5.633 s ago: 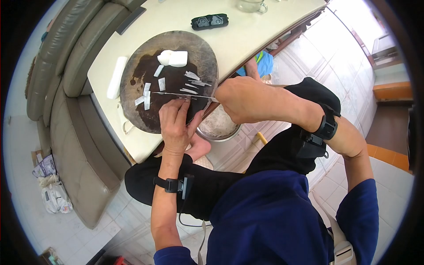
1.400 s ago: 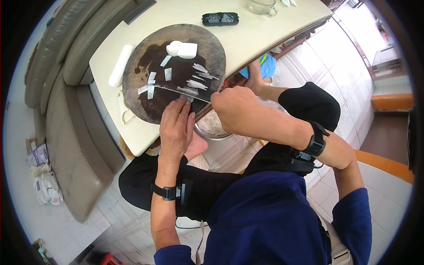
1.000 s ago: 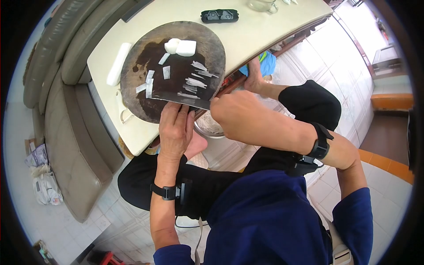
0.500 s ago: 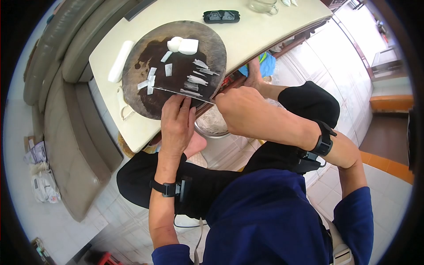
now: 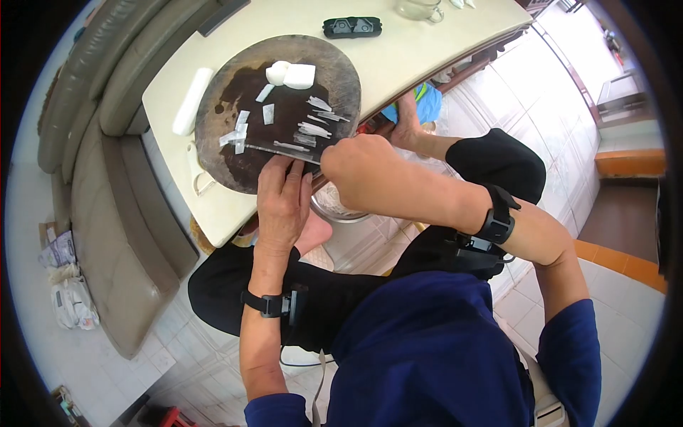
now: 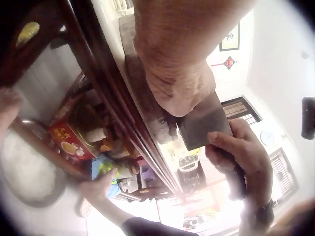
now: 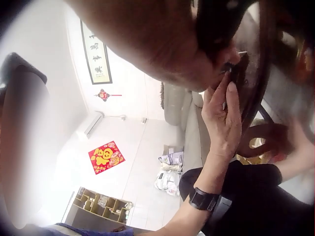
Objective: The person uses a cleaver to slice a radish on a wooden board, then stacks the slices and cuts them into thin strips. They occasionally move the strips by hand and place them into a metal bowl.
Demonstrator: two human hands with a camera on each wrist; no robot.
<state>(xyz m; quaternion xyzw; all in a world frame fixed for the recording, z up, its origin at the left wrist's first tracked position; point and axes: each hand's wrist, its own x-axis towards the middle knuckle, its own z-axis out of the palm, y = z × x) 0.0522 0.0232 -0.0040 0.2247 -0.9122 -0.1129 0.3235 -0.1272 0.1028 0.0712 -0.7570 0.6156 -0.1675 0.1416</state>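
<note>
My right hand grips the handle of a cleaver, whose wide dark blade shows in the left wrist view. The blade crosses the near part of a round wooden chopping board. Close against it, my left hand presses its fingertips down near the board's edge; what lies under them is mostly hidden. Beyond the blade lie thin white strips, apparently white radish. Flat white slices lie farther left, and a thick white chunk rests toward the back.
Left of the board are a long white piece and a white peeler. A black case and a glass cup stand on the cream table. Below the table edge is a metal basin of white stuff.
More strips lie beside the blade than several seconds ago. The cleaver has tilted and straightened again, and my right hand has shifted slightly left. My left hand has stayed almost in place.
</note>
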